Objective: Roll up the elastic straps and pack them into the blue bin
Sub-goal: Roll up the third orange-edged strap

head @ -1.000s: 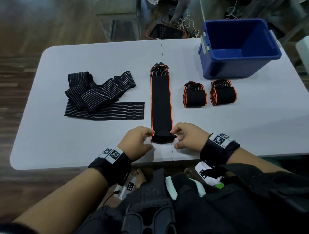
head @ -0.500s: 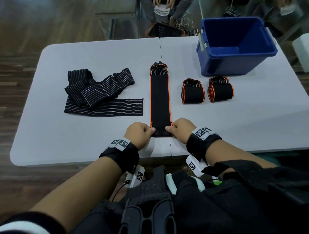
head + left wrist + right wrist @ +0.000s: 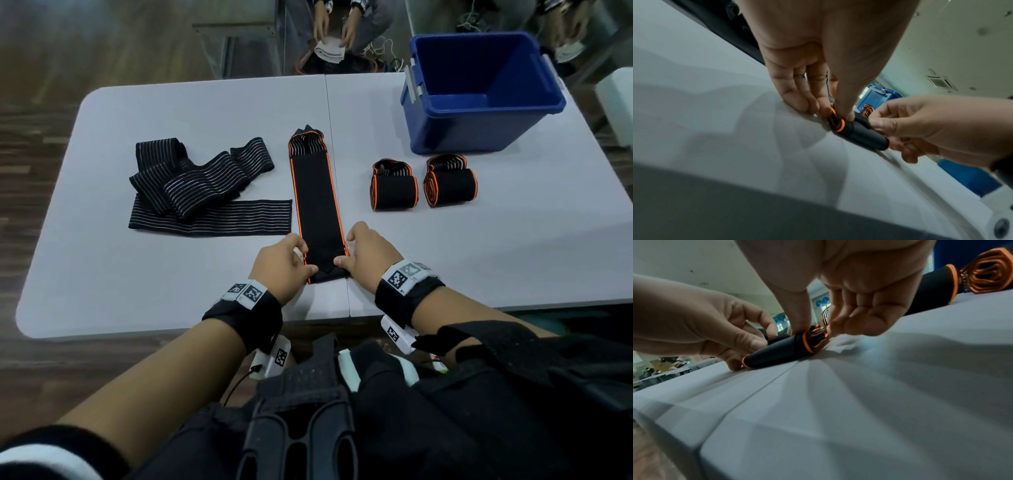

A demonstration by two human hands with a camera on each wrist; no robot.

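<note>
Two hands are working the near end of the long black strap with orange edging (image 3: 317,202), which is lying flat along the middle seam of the worktop (image 3: 171,291), its far end folded over and showing striped layers. My left hand (image 3: 282,265) is pinching the left end of the small started roll — thumb on top, fingertips (image 3: 807,104) pressing down at the worktop beside it. My right hand (image 3: 370,255) is doing the same at the right end, its grip pressed together on the roll between thumb and curled fingers. From the wrist views I am seeing the roll as a short, tight cylinder with orange spirals at both ends, sitting on the worktop near its front edge.

Two finished rolls are sitting side by side to the right of the strap: the left roll (image 3: 394,186) and the right roll (image 3: 450,181), close together, though I cannot tell whether they are touching. The blue bin (image 3: 479,92) is standing at the far right corner, beyond those rolls — its inside is showing only blue walls and floor. To the left of the strap, a pile of black straps with thin white stripes (image 3: 202,185) is lying loosely folded, with one flat length stretching toward the orange-edged strap.
</note>
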